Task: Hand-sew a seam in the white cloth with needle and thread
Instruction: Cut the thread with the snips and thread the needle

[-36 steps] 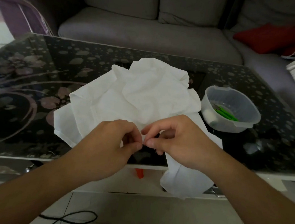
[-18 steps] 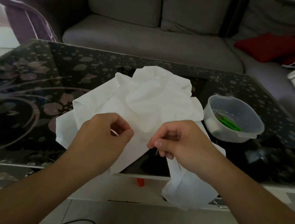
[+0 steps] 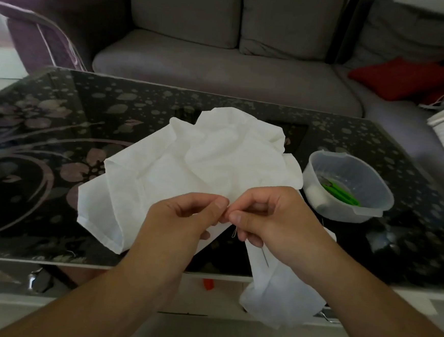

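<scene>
The crumpled white cloth (image 3: 205,164) lies on the dark floral glass table (image 3: 43,159), with one end hanging over the front edge. My left hand (image 3: 185,218) pinches a cloth edge between thumb and forefinger. My right hand (image 3: 275,220) meets it fingertip to fingertip and pinches the thin needle (image 3: 234,232), which glints just below the thumb. A fine dark thread (image 3: 265,257) runs over the hanging cloth under the right hand. The stitch point itself is hidden by the fingers.
A translucent plastic bowl (image 3: 372,206) to the right of the cloth holds a green-handled tool (image 3: 342,195) and a white spool. A grey sofa (image 3: 223,70) with a red cushion (image 3: 400,78) stands behind the table. An orange object (image 3: 208,284) lies under the table's front edge.
Half a second ago my hands were apart, the left pulled leftward. They have come together again at the cloth edge, fingertips touching.
</scene>
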Available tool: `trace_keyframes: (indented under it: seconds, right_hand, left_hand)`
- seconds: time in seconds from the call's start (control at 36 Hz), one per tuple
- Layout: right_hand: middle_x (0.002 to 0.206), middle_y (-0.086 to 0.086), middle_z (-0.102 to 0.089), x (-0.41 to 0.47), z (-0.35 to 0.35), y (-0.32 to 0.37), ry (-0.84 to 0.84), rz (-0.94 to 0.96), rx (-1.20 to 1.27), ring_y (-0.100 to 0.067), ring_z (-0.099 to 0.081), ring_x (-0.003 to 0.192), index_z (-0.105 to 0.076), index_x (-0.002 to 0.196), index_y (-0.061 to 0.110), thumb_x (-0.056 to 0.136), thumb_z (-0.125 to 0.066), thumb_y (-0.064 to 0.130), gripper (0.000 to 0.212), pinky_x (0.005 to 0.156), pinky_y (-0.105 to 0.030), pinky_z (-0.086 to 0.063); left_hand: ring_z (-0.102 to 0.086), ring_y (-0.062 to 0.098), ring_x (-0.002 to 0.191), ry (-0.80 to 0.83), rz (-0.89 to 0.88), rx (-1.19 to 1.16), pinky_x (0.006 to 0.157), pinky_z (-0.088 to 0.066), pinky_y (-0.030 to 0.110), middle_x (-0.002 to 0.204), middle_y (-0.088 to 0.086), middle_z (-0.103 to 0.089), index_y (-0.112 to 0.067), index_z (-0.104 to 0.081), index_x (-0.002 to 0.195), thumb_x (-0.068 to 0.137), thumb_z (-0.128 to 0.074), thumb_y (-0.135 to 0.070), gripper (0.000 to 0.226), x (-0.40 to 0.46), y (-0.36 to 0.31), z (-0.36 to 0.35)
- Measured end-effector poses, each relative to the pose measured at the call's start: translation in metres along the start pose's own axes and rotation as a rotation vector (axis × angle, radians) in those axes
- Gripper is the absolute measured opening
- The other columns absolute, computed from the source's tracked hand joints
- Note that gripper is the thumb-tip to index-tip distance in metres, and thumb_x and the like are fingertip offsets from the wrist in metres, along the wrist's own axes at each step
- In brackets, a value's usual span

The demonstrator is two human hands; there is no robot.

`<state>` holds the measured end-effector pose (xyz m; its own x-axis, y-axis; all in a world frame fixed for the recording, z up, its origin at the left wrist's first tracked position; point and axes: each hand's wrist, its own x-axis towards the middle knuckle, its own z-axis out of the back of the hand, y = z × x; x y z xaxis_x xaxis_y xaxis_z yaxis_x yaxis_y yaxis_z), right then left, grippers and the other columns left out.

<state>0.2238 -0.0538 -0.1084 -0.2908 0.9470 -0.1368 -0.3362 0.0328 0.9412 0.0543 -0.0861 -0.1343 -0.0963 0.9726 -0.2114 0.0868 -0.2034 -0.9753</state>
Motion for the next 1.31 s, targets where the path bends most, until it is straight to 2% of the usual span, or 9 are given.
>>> trace_keyframes:
  seconds: [0.06, 0.11, 0.22, 0.36, 0.5, 0.75, 0.94, 1.08, 1.31]
  right_hand:
    - [0.066, 0.0, -0.071, 0.0, 0.002, 0.0, -0.042, -0.005, 0.012, -0.012, -0.059, 0.057, -0.08, 0.086, 0.015, 0.094, -0.071, 0.007, 0.014, 0.055, -0.026, -0.045]
    - [0.067, -0.003, -0.069, 0.0, 0.005, 0.0, -0.093, -0.012, 0.03, -0.015, -0.057, 0.06, -0.081, 0.086, 0.02, 0.092, -0.074, 0.012, 0.013, 0.055, -0.028, -0.043]
    - [0.065, 0.011, -0.065, -0.002, 0.011, 0.002, -0.173, -0.033, 0.074, -0.005, -0.051, 0.056, -0.082, 0.087, 0.022, 0.091, -0.076, 0.02, 0.008, 0.052, -0.021, -0.041]
    - [0.056, 0.016, -0.06, -0.002, 0.019, 0.011, -0.205, -0.017, 0.107, 0.0, -0.049, 0.048, -0.083, 0.087, 0.018, 0.09, -0.076, 0.017, 0.007, 0.05, -0.019, -0.039]
    - [0.062, 0.014, -0.065, -0.002, 0.028, 0.02, -0.207, 0.002, 0.052, 0.002, -0.052, 0.047, -0.083, 0.087, 0.02, 0.088, -0.077, 0.02, 0.006, 0.051, -0.015, -0.041]
    - [0.062, 0.016, -0.064, 0.002, 0.033, 0.023, -0.145, 0.008, -0.037, 0.002, -0.053, 0.05, -0.083, 0.088, 0.021, 0.087, -0.079, 0.023, 0.005, 0.051, -0.015, -0.04]
    - [0.057, 0.012, -0.062, 0.002, 0.039, 0.026, -0.091, 0.005, -0.052, 0.0, -0.049, 0.047, -0.083, 0.085, 0.02, 0.088, -0.077, 0.019, 0.007, 0.052, -0.015, -0.039]
    - [0.057, 0.005, -0.061, 0.0, 0.041, 0.029, -0.038, -0.031, -0.027, -0.008, -0.04, 0.047, -0.084, 0.084, 0.017, 0.087, -0.077, 0.017, 0.008, 0.048, -0.02, -0.035]
    - [0.059, 0.008, -0.064, -0.002, 0.044, 0.03, 0.038, -0.059, -0.008, -0.006, -0.038, 0.05, -0.084, 0.084, 0.014, 0.088, -0.075, 0.015, 0.009, 0.047, -0.022, -0.032]
  left_hand:
    - [-0.072, 0.018, 0.099, -0.008, -0.021, 0.013, 0.09, -0.057, 0.037, 0.094, -0.006, -0.08, -0.032, -0.084, 0.092, 0.093, -0.073, -0.032, 0.011, 0.003, -0.003, 0.001]
    - [-0.072, 0.012, 0.093, -0.027, -0.071, 0.062, 0.088, -0.058, 0.034, 0.094, -0.011, -0.08, -0.032, -0.084, 0.092, 0.093, -0.073, -0.032, 0.011, 0.005, -0.007, -0.001]
    - [-0.07, -0.004, 0.084, -0.034, -0.195, 0.178, 0.075, -0.054, 0.019, 0.087, -0.019, -0.078, -0.033, -0.083, 0.092, 0.091, -0.074, -0.03, 0.01, 0.007, -0.017, -0.004]
    - [-0.071, -0.006, 0.083, 0.002, -0.297, 0.206, 0.068, -0.051, 0.004, 0.083, -0.02, -0.079, -0.032, -0.084, 0.087, 0.087, -0.08, -0.021, 0.013, 0.008, -0.028, -0.008]
    - [-0.072, -0.004, 0.087, -0.007, -0.336, 0.229, 0.079, -0.055, 0.017, 0.084, -0.023, -0.078, -0.038, -0.083, 0.086, 0.082, -0.082, -0.027, 0.012, 0.012, -0.034, -0.011]
    - [-0.072, 0.001, 0.087, 0.113, -0.397, 0.19, 0.069, -0.054, 0.01, 0.089, -0.016, -0.08, -0.031, -0.085, 0.093, 0.073, -0.075, -0.035, 0.022, 0.015, -0.034, -0.008]
    - [-0.07, 0.01, 0.079, 0.175, -0.408, 0.168, 0.061, -0.057, 0.021, 0.093, -0.008, -0.081, -0.024, -0.085, 0.095, 0.076, -0.075, -0.029, 0.022, 0.018, -0.034, -0.008]
    - [-0.071, 0.015, 0.084, 0.196, -0.426, 0.163, 0.062, -0.057, 0.023, 0.094, -0.005, -0.08, -0.024, -0.086, 0.094, 0.077, -0.076, -0.028, 0.02, 0.015, -0.034, -0.008]
    - [-0.068, 0.015, 0.077, 0.226, -0.447, 0.174, 0.06, -0.056, 0.024, 0.094, -0.002, -0.08, -0.021, -0.085, 0.094, 0.08, -0.075, -0.024, 0.017, 0.01, -0.036, -0.008]
